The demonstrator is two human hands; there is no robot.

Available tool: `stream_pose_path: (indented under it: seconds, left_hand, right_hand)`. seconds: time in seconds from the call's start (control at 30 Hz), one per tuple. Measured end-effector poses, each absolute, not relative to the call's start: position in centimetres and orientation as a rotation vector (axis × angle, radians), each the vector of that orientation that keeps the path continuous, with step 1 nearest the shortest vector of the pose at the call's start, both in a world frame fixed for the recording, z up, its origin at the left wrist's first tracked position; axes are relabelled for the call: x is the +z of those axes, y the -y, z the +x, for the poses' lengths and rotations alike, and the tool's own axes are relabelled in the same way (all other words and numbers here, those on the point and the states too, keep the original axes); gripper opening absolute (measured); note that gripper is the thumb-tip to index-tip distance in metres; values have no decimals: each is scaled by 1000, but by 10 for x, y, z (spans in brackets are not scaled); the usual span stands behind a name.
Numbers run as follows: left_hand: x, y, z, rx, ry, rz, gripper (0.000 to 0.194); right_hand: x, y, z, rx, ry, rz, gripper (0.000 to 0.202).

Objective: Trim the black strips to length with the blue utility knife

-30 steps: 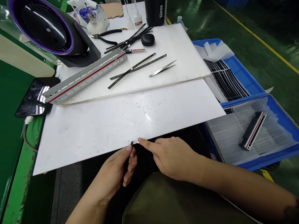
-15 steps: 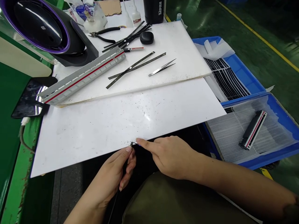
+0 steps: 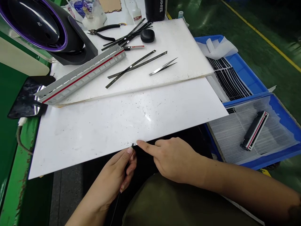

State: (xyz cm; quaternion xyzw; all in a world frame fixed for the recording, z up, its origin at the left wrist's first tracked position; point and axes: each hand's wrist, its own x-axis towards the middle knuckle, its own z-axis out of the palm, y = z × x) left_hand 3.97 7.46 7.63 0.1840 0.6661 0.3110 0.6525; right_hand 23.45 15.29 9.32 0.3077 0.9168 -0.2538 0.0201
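1. Since the earlier frame, both hands are holding their place at the near bench edge; only my head is tipping, so the far items are sliding up a little.
2. I am pinching a thin dark strip [image 3: 132, 147] with my left hand [image 3: 115, 180], fingers closed round it; its tip is sitting at the edge of the white sheet [image 3: 117, 125], the rest dropping toward my lap.
3. I am pressing my right hand [image 3: 172, 160] forefinger onto that tip, other fingers curled, holding nothing.
4. I judge I am aligning the strip's end; next calls for steady, fine fingertip control.
5. Farther off, tweezers [image 3: 163, 66], loose strips [image 3: 136, 65] and a long ruler [image 3: 82, 75] are lying on the white board [image 3: 188, 56].
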Motion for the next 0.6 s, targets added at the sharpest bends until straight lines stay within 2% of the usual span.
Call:
stream_pose_path:
  seconds: [0.27,0.6]
  left_hand:
    - [77,-74,40,703,-1518,454,47]
    - [77,-74,38,692,-1515,439,46]
  right_hand:
    - [90,-150,235,-753,-2842,963,61]
    - [92,-152,234,-885,-2831,977,61]
